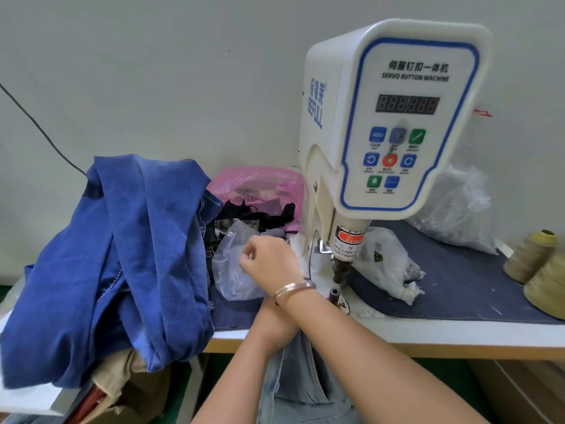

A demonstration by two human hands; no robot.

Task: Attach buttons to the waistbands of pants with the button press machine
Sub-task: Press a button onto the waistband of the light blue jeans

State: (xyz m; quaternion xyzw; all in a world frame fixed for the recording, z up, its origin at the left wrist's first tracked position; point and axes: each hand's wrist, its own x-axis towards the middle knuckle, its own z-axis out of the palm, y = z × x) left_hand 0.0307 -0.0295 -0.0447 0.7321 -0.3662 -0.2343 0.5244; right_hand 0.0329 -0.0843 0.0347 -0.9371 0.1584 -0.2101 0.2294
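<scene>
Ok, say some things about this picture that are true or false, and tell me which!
1. The button machine is white with blue trim. True.
2. The cloth pile on the left is red. False: it is blue.
3. The right hand, with bracelets on its wrist, is at the clear bag. True.
4. The thread spools stand left of the machine. False: they stand on its right.
</scene>
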